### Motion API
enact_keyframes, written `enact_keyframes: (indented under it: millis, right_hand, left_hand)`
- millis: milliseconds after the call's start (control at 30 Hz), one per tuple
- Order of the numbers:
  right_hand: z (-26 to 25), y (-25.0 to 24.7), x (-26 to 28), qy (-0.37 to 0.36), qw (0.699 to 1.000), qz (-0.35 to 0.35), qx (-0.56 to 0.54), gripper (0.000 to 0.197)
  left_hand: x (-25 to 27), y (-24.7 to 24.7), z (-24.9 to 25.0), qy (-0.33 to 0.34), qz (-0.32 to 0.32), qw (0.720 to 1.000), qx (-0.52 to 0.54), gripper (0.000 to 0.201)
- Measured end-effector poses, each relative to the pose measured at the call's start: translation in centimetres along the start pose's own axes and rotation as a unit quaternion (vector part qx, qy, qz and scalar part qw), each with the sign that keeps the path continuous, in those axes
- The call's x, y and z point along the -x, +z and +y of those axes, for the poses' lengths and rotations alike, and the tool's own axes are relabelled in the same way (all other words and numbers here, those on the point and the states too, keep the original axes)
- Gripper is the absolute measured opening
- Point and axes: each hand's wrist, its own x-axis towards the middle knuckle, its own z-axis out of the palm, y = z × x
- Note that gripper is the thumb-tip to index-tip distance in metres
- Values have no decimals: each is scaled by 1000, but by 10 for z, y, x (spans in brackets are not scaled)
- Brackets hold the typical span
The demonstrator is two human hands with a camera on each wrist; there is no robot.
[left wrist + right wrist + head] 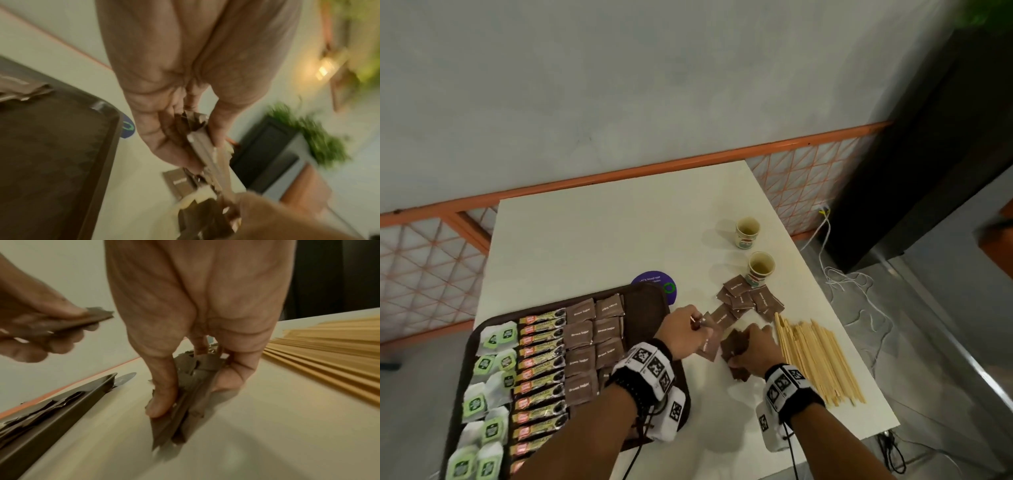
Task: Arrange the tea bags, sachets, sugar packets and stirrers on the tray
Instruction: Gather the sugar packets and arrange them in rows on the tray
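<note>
The dark brown tray (643, 301) at the left holds columns of green tea bags (491, 373), coffee sachets (541, 363) and brown sugar packets (580, 335). Just right of the tray my left hand (688, 329) pinches a few brown sugar packets (202, 146) above the table. My right hand (751, 347) grips a stack of brown sugar packets (185, 402) standing on edge on the table. More loose sugar packets (750, 299) lie beyond both hands. Wooden stirrers (818, 359) lie in a heap right of my right hand.
Two paper cups (747, 232) (760, 269) stand on the white table (602, 240) at the far right. A purple round coaster (654, 279) peeks out behind the tray. The table's right edge runs close to the stirrers; cables lie on the floor.
</note>
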Motion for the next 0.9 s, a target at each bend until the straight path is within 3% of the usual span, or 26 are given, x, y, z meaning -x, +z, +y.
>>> enact_keyframes:
  millis: [67,133,200,300,400,500,600,667,767,867,900]
  right_hand:
    - [-2,1,-3,-7,999,-9,36,61]
    - [-3,2,-8,-17,998,-11,54,65]
    - [-5,5,-11,-14,999,-12,32,68]
    - [-7,11,-12,-7,1000,-7,-15,61]
    - [4,25,-17,-9,1000,14,-16,48]
    - [18,39,-23,-13,999,8,-30,32]
    - [-27,30,27,-49,996,-18,-78,13]
    - [-72,33,69,-114,978,-85,-153,15]
    - [-134,56,116,-203,952,-188,-131,33]
    - [-176,91,132,-218,954,-184,-92,37]
    - [-186,100,135,-226,958,-163,-73,33]
  left_hand:
    - [11,-13,-13,-35,-6,990,137,12]
    - [25,-21,-31,-88,-20,961,261,8]
    - [44,-27,-45,-138,-45,924,354,10]
    - [68,-31,-67,-165,-100,856,480,33]
    - [91,-36,-88,-164,-159,796,561,22]
    - [111,-46,-103,-173,-160,785,573,19]
    - [122,-54,-124,-168,-155,792,566,34]
    - [126,-61,-136,-175,-171,794,556,43]
    - [137,-71,-144,-200,-192,772,572,34]
    - [148,-80,-158,-209,-214,729,616,75]
    - [153,-85,-160,-206,-209,724,624,79]
